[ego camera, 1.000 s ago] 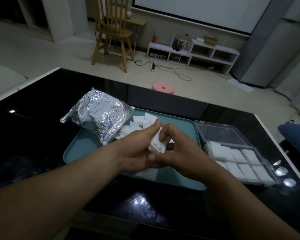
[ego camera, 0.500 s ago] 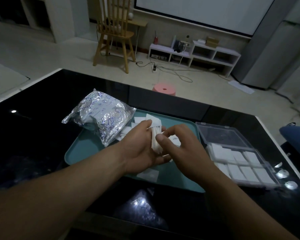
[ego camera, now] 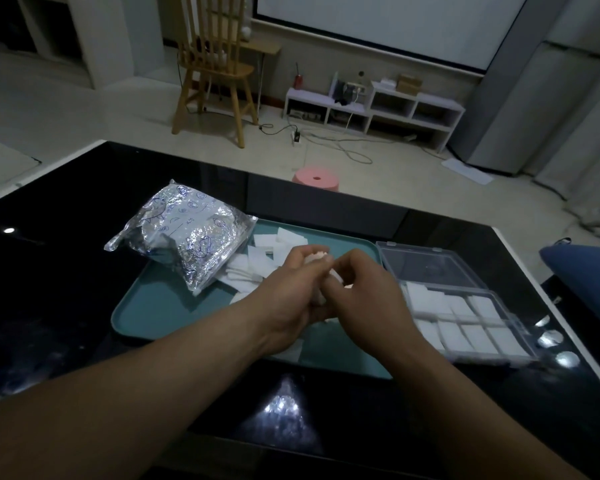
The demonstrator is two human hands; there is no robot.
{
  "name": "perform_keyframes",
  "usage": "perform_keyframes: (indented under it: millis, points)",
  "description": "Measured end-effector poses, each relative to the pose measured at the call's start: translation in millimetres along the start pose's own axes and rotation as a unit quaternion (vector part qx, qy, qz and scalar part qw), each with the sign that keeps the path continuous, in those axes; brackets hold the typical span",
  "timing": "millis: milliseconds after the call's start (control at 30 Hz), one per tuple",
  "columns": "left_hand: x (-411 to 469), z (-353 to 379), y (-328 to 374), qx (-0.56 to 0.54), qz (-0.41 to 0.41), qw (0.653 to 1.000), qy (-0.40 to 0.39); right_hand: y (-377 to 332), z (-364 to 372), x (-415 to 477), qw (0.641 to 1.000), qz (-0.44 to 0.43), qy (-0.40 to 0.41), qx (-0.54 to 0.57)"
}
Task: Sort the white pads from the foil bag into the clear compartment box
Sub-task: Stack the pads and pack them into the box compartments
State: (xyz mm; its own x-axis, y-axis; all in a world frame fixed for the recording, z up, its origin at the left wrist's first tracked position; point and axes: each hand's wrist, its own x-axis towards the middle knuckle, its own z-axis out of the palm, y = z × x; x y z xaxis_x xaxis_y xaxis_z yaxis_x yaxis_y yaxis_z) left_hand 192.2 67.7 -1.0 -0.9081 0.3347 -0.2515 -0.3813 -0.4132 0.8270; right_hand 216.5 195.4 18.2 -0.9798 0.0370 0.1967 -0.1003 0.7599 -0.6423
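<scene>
We're seeing crinkled shiny foil bag (ego camera: 187, 237), clear glossy plastic box (ego camera: 426, 268), soft matt white pads (ego camera: 257, 266), glossy black tabletop (ego camera: 66, 271), smooth matt tray (ego camera: 160, 306).

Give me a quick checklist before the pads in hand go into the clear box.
1. Grip: left hand holds the pad stack, right hand pinches it: ok.
2. Lid of the compartment box open: ok.
3. Room left in the compartments: those that show hold pads; cannot tell.
4. Box within reach, beside the tray on the right: ok.
5. Tray emptied: loose pads lie by the foil bag: not ok.
</scene>
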Motion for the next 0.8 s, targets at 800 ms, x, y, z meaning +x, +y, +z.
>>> perform_keyframes:
  millis: [800]
  points:
    - [-6.1, 52.4, -8.5, -0.029, -0.161, 0.971, -0.175, 48.3, -71.5, -29.1, 0.986, -0.096, -0.123, 0.062]
